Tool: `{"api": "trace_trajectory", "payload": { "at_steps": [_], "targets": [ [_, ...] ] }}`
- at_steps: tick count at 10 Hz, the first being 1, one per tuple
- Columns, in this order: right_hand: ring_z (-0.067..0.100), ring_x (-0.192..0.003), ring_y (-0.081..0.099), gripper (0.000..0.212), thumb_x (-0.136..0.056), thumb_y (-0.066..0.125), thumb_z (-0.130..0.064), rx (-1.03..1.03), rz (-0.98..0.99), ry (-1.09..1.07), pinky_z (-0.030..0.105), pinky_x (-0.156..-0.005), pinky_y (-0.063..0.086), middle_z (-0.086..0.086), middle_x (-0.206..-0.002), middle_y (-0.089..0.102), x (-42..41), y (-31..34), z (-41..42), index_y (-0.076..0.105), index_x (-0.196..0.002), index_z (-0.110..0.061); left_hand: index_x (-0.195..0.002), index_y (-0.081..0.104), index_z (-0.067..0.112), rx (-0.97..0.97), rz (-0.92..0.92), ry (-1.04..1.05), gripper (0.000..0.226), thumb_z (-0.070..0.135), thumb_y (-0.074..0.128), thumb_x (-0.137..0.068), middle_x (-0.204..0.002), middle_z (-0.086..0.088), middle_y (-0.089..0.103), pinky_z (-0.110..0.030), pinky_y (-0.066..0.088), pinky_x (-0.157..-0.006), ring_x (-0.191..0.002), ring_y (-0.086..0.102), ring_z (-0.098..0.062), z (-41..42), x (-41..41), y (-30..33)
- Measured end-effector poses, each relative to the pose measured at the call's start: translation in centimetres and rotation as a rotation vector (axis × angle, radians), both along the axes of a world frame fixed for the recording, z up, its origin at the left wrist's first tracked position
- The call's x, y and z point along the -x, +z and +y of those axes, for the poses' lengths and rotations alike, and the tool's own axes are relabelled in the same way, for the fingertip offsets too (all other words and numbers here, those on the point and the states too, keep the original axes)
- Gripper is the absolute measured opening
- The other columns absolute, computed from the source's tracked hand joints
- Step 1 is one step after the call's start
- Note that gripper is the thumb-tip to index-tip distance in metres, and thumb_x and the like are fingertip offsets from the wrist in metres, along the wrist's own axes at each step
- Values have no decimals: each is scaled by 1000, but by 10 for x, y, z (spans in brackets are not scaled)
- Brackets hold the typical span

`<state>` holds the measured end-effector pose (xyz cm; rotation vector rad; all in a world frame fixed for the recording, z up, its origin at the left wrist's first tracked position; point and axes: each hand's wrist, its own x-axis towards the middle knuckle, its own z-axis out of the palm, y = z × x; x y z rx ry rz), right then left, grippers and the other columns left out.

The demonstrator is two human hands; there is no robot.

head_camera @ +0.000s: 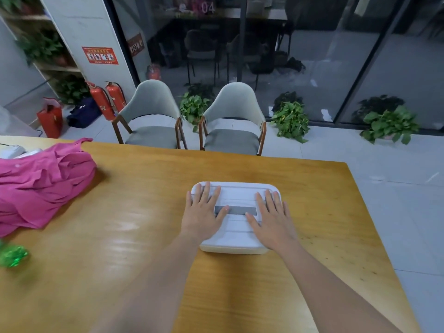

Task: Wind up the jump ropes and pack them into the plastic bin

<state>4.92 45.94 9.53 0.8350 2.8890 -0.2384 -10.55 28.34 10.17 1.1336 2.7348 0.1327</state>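
Pressing flat on the lid [236,188] of the white plastic bin [234,248], the left hand [204,212] and right hand [271,219] lie with fingers straight, neither grip closed around anything. The bin sits mid-surface [144,236], lid on. Uneven pressure could leave one edge unlatched or skid the bin across the smooth wood. No jump ropes are visible; whether they are inside is hidden by the opaque lid.

Pink cloth [40,181], two chairs [153,116]
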Motion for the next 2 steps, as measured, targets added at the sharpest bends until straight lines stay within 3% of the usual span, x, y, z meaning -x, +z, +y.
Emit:
{"api": "trace_trajectory", "payload": {
  "at_steps": [2],
  "targets": [
    [21,-157,-24,86,-96,6,-78,89,-111,5,54,-127,-8,0,-172,-20,7,15,6,-14,-164,-29,-164,-8,30,72,-42,-5,81,75,6,-98,-172,-3,-12,-56,-12,-125,-158,-17,-29,5,4,13]
  ]
}}
